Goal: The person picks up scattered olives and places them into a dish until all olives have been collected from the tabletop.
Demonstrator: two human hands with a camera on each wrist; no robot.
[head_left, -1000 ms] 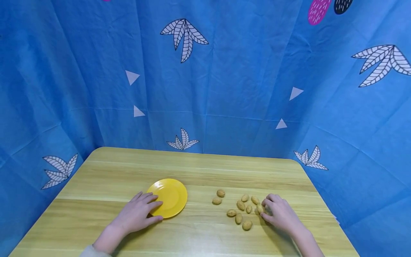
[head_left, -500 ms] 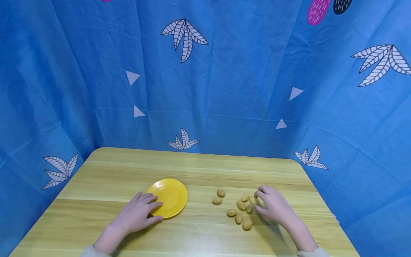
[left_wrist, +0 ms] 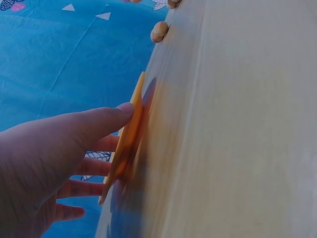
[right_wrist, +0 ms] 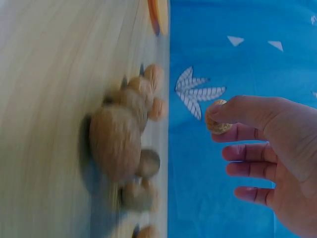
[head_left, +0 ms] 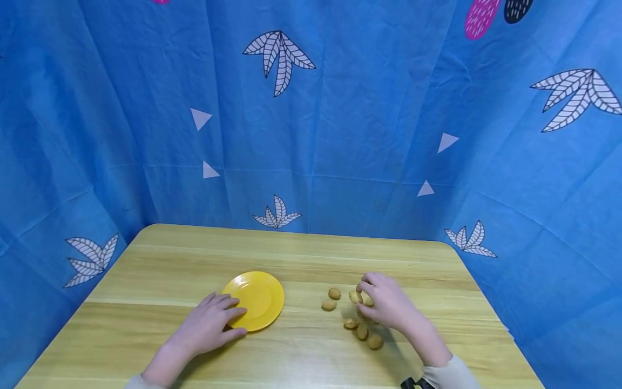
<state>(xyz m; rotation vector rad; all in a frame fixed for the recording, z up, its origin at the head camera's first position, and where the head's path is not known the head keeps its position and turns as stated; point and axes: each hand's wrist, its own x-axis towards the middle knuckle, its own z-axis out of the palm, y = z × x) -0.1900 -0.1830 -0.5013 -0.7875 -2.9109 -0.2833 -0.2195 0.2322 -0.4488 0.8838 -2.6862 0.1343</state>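
A yellow plate [head_left: 261, 298] lies on the wooden table, and the left hand [head_left: 208, 325] rests on its left rim with fingers spread. In the left wrist view the thumb of the left hand [left_wrist: 59, 153] touches the rim of the plate [left_wrist: 130, 139]. The right hand [head_left: 389, 303] pinches a brown nut [head_left: 355, 296] between thumb and fingers above the other nuts. The right wrist view shows this nut [right_wrist: 221, 124] held off the table by the right hand [right_wrist: 277, 148]. Several nuts [head_left: 374, 341] lie under and around the right hand, partly hidden by it.
Two nuts [head_left: 329, 305] lie between the plate and the right hand. Blue patterned cloth [head_left: 311, 135] hangs behind and beside the wooden table [head_left: 204, 248]. A dark object [head_left: 417, 383] is at the right sleeve.
The right hand has moved left from the right edge of the nut group, lifting a nut with it. The left hand and the plate have not moved.
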